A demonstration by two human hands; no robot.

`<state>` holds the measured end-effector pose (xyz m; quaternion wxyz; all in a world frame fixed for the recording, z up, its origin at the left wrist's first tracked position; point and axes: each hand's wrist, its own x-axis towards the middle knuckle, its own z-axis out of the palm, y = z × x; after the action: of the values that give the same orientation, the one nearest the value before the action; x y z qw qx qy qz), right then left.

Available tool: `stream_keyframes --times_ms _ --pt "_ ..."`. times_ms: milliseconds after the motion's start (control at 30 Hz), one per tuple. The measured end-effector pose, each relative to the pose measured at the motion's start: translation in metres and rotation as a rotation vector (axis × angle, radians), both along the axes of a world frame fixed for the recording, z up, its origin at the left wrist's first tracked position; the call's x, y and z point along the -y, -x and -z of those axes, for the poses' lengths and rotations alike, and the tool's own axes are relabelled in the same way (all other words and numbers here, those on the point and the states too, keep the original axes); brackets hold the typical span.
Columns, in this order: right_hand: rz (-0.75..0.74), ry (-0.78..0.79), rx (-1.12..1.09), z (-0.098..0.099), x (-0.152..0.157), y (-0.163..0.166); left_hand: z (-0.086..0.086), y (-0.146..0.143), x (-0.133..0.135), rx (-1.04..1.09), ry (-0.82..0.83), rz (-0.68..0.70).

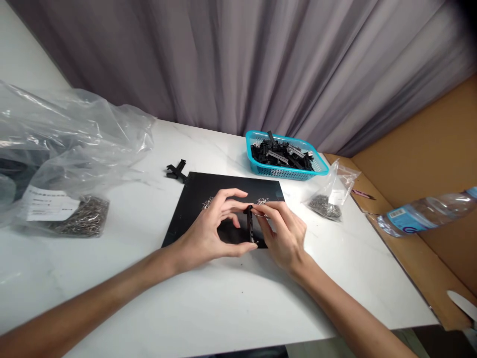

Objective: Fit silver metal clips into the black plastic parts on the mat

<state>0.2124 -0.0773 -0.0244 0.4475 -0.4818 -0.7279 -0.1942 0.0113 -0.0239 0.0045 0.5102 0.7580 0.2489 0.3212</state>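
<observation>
A slim black plastic part (pixel 250 223) stands on end between the thumb and fingers of my left hand (pixel 219 223), above a black mat (pixel 197 186). Against its upper right side, my right hand (pixel 285 228) pinches a thin, shiny metal piece, too small to make out fully. Two little heaps of small metal pieces lie on the mat: a left heap (pixel 207 203) behind my left hand and a right heap (pixel 263 201) behind my right fingers. Several black plastic parts (pixel 177 170) lie by the mat's far left corner.
A blue basket (pixel 285 174) full of black plastic parts stands at the back. Clear bags of small metal pieces lie at right (pixel 326 206) and left (pixel 80 219), the left one by a large plastic bag (pixel 85 124). A water bottle (pixel 421 214) lies by the cardboard at right.
</observation>
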Motion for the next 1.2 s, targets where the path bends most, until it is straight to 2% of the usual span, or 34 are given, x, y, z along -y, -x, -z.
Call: stream_keyframes --times_ms 300,400,533,633,833,933,1000,1200 --pt "0.081 -0.033 0.017 -0.004 -0.002 0.009 0.001 -0.002 -0.001 0.046 -0.098 -0.031" --pt "0.015 -0.015 -0.092 -0.008 -0.003 0.012 -0.001 0.000 -0.002 0.075 -0.058 -0.045" --pt "-0.154 0.243 -0.416 -0.018 -0.004 0.011 0.000 0.001 -0.006 0.092 0.009 -0.026" --pt "-0.228 0.441 -0.624 -0.023 -0.005 0.006 0.005 0.001 -0.007 0.096 0.022 -0.020" --pt "-0.291 0.624 -0.778 -0.021 -0.008 -0.002 0.009 0.000 -0.006 0.108 0.047 -0.011" --pt "-0.321 0.625 -0.740 -0.022 -0.008 -0.006 0.005 -0.001 -0.005 0.105 0.070 -0.014" --pt "-0.338 0.585 -0.635 -0.023 -0.008 -0.010 0.004 -0.001 -0.004 0.105 0.075 -0.014" --pt "-0.313 0.261 -0.166 -0.023 -0.010 -0.019 0.008 -0.001 -0.006 0.102 0.018 -0.001"
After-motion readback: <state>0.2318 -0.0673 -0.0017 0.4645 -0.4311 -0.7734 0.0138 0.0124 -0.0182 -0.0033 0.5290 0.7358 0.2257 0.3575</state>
